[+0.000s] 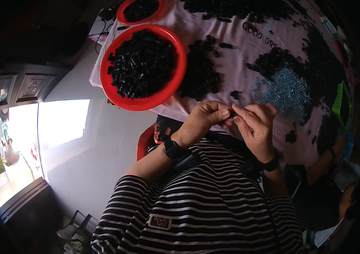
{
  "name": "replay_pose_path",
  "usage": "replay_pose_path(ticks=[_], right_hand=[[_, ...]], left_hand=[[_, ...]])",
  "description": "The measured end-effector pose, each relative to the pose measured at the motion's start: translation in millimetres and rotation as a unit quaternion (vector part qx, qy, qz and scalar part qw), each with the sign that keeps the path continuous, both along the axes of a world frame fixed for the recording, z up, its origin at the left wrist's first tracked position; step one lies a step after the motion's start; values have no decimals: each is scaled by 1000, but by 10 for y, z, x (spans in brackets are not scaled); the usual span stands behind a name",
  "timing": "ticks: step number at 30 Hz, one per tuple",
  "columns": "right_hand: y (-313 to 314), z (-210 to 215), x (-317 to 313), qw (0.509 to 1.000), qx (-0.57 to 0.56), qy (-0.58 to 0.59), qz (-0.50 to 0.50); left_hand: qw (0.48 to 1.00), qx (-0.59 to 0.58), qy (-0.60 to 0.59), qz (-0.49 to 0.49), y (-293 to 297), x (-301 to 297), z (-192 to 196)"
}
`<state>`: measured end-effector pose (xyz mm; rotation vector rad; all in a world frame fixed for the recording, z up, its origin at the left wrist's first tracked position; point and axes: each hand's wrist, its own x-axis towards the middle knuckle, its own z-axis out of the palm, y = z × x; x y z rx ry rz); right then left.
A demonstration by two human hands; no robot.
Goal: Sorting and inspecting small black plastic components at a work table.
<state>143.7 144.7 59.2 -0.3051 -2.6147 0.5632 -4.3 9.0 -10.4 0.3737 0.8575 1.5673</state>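
My left hand (pixel 207 118) and my right hand (pixel 256 125) meet at the near edge of the cloth-covered table, fingertips pinched together. Between them is a small dark piece, mostly hidden by the fingers, so its kind does not show. Just beyond the hands lies a small black part (pixel 234 94) on the pink cloth (pixel 231 63). A pile of small black parts (pixel 199 70) spreads beyond my left hand. Past my right hand sits a heap of small blue-grey pieces (pixel 283 91), with more black parts around it.
A red basin (pixel 181 63) full of black parts stands at the left table edge, with a second red basin (pixel 161 12) behind it. At the right are a green basket (pixel 342 99) and another person's arm (pixel 332 156). A red chair (pixel 142 142) is beside me.
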Motion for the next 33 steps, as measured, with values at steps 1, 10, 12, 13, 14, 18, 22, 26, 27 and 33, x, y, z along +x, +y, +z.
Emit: replay_pose_path(ticks=[1,10,12,13,14,18,22,26,27,33], right_hand=[[28,-88,-1,999,-24,7,-44],[203,-670,-141,986,90,-65,-123],[176,-670,-153,984,112,-75,-117],[175,-661,-151,984,112,-74,-117],[180,-649,-147,986,102,-73,-109],[198,-553,-56,994,56,-19,-96],[94,-228,-29,990,-72,50,-107],[-42,42,-12,990,-106,51,-79],[-71,104,-29,991,-106,54,-67],[-112,54,-42,995,-4,44,-86]], left_hand=[[1000,-10,6,-9,-12,-11,20],[998,-8,49,-41,-18,14,59],[998,-15,51,-42,-35,12,70],[999,-12,30,-42,-42,7,69],[999,-8,8,-42,-49,2,66],[998,-27,-22,-46,-52,-13,83],[997,-1,-72,-28,-40,-16,71],[998,2,-54,-19,-18,3,87],[998,2,-54,-20,-13,11,86],[999,7,-32,4,-5,42,105]])
